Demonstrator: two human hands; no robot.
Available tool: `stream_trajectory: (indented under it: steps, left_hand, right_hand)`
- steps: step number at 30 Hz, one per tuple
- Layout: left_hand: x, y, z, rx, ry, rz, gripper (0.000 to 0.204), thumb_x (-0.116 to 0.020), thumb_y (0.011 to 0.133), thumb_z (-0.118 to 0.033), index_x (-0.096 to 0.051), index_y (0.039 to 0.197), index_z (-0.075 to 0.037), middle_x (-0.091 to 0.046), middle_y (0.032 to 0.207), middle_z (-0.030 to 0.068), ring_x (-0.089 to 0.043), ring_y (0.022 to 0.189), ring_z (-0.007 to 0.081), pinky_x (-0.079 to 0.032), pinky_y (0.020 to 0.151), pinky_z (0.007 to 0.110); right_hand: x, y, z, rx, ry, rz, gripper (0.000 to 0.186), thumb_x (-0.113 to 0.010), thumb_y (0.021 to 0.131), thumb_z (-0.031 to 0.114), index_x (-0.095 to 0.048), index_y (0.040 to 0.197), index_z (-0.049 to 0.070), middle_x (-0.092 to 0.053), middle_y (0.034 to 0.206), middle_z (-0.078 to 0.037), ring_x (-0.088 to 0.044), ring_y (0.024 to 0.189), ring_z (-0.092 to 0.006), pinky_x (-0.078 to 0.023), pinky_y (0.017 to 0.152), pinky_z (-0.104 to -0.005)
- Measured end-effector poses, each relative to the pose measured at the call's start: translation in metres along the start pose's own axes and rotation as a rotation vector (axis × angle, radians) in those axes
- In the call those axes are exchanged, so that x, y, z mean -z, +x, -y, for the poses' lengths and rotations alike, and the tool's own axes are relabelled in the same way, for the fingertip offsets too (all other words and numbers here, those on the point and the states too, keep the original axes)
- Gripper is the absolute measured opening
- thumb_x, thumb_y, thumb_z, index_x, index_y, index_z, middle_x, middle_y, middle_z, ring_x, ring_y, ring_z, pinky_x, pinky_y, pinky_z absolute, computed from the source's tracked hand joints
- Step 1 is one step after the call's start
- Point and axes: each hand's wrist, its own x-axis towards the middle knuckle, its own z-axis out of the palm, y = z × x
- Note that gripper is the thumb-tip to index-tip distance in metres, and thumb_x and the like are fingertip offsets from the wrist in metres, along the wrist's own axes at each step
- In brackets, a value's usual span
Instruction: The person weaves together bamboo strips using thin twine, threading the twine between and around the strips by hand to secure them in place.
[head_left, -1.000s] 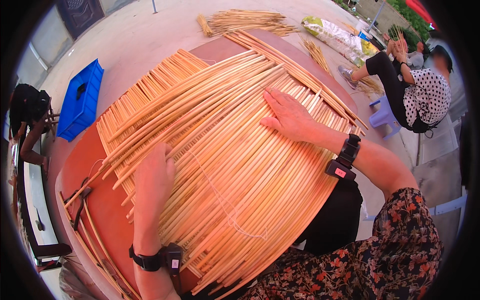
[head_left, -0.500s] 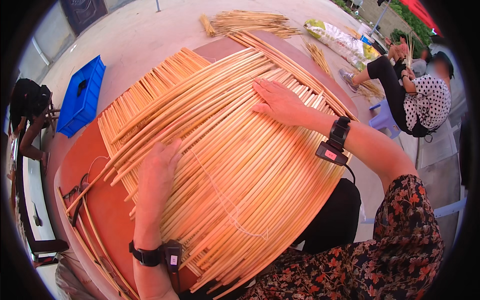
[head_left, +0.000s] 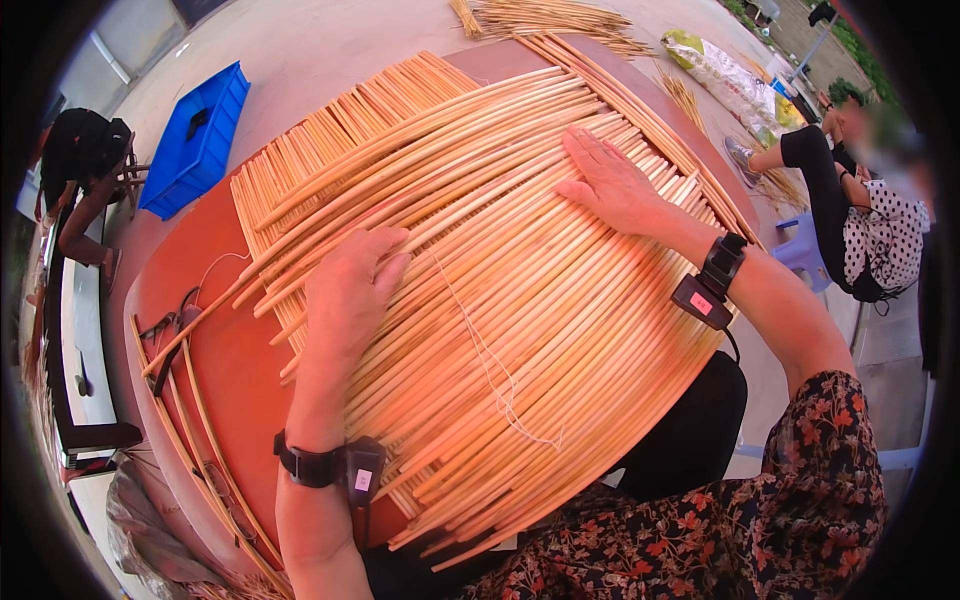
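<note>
A wide mat of pale, thin stalks laid side by side [head_left: 560,310] covers most of the table and hangs toward my lap. My right hand [head_left: 617,187] lies flat on its far right part, fingers stretched out. On the left of the mat rests my left hand [head_left: 352,287], its fingers curled in toward the thumb; whatever they grip is hidden. A loose white thread [head_left: 497,377] trails over the stalks between my hands. Beyond the left hand, a layer of longer stalks [head_left: 430,140] crosses a second stalk panel [head_left: 345,120].
The red-brown table [head_left: 245,375] shows at left, with a dark-handled tool [head_left: 178,325] and several loose stalks [head_left: 190,430]. A blue crate [head_left: 205,140], stalk bundles [head_left: 560,18] and a white-green sack [head_left: 725,75] lie beyond. A person in dotted clothing [head_left: 885,235] sits at right by a purple stool [head_left: 800,250].
The view has shifted, so the whole scene sits higher and farther right. Both hands keep nearly the same places on the mat. My left fingers look more curled than before.
</note>
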Motion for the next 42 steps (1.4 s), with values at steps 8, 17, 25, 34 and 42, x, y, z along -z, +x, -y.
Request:
stream_trajectory:
  steps: [8, 17, 25, 34, 42]
  left_hand:
    - [-0.008, -0.003, -0.003, -0.016, 0.120, -0.044, 0.012, -0.077, 0.094, -0.020, -0.073, 0.104, -0.013, -0.067, 0.087, 0.0065, -0.068, 0.079, 0.0295, -0.053, 0.069, 0.041]
    - [-0.007, -0.002, -0.004, 0.000, 0.148, -0.014, 0.012, -0.078, 0.093, -0.014, -0.074, 0.103, -0.009, -0.068, 0.084, 0.0082, -0.067, 0.077, 0.0287, -0.052, 0.068, 0.038]
    - [-0.012, -0.005, 0.000, -0.055, 0.216, -0.056, 0.010, -0.077, 0.095, -0.016, -0.073, 0.103, -0.010, -0.066, 0.086, 0.0076, -0.067, 0.078, 0.0293, -0.051, 0.067, 0.039]
    - [-0.012, -0.004, 0.000, -0.074, 0.218, -0.051, 0.012, -0.069, 0.101, -0.026, -0.066, 0.102, -0.015, -0.063, 0.087, 0.0064, -0.067, 0.079, 0.0303, -0.051, 0.067, 0.044]
    - [-0.011, -0.004, 0.000, -0.032, 0.199, -0.026, 0.012, -0.074, 0.097, -0.018, -0.074, 0.107, -0.011, -0.068, 0.090, 0.0080, -0.069, 0.081, 0.0297, -0.053, 0.069, 0.038]
  right_hand:
    - [-0.003, -0.001, -0.002, 0.016, -0.019, -0.046, 0.093, -0.036, 0.109, 0.069, -0.028, 0.166, -0.004, -0.027, 0.175, -0.021, -0.023, 0.163, -0.0335, -0.019, 0.134, -0.0413]
    - [-0.011, 0.000, -0.011, 0.026, -0.004, -0.080, 0.093, -0.039, 0.108, 0.068, -0.029, 0.165, -0.005, -0.027, 0.175, -0.021, -0.025, 0.162, -0.0344, -0.019, 0.134, -0.0420]
    - [0.038, -0.015, 0.039, 0.228, 0.322, -0.621, 0.029, -0.070, 0.104, 0.015, -0.067, 0.130, 0.002, -0.074, 0.117, -0.016, -0.071, 0.110, -0.0306, -0.058, 0.093, -0.0384]
    - [0.045, -0.053, 0.180, 0.131, 1.139, -0.290, 0.009, -0.064, 0.106, 0.006, -0.066, 0.112, 0.000, -0.070, 0.092, -0.008, -0.069, 0.073, -0.0155, -0.057, 0.066, -0.0283]
    - [0.030, -0.068, 0.164, 0.099, 0.837, -0.450, 0.009, -0.065, 0.102, 0.003, -0.068, 0.110, 0.003, -0.071, 0.092, -0.011, -0.071, 0.078, -0.0241, -0.057, 0.070, -0.0335]
